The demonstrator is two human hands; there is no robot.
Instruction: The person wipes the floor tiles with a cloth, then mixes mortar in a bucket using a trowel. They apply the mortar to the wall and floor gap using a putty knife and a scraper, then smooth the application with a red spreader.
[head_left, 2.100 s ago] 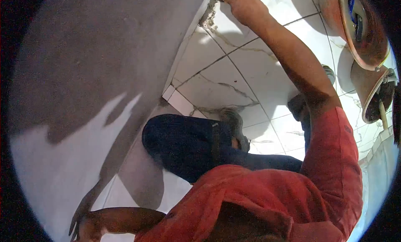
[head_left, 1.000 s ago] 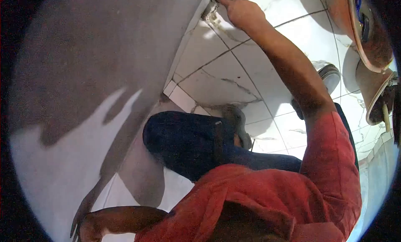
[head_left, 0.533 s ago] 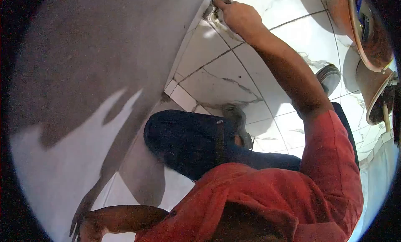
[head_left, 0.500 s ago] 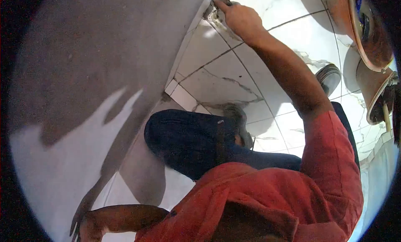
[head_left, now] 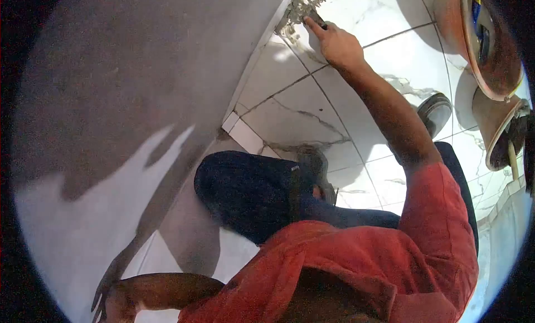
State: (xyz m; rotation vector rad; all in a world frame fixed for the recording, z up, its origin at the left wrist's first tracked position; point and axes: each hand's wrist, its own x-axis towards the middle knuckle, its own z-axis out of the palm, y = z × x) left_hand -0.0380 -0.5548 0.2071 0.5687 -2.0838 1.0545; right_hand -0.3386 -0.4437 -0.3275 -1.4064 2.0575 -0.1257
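At the top, my right hand (head_left: pixel 341 46) is closed around the dark handle of a small trowel-like tool (head_left: pixel 317 23). Its working end is hard to make out against a rough patch of grey mortar (head_left: pixel 301 10), which lies on the floor along the foot of the wall. My left hand (head_left: pixel 115 307) is at the lower left by the wall (head_left: pixel 111 100), partly cut off by the dark image edge. Its fingers seem stretched out against the surface, with a shadow of spread fingers beside them.
White marbled floor tiles (head_left: pixel 301 111) meet the wall along a low skirting strip. An orange-brown bucket (head_left: pixel 501 72) with things inside stands at upper right. Below it is a second container (head_left: pixel 490 122) with a stick in it. My bent knee (head_left: pixel 234 183) is near the wall.
My right hand has shifted a little down and right with the tool, away from the wall. More of the mortar patch shows. My left hand stays in place.
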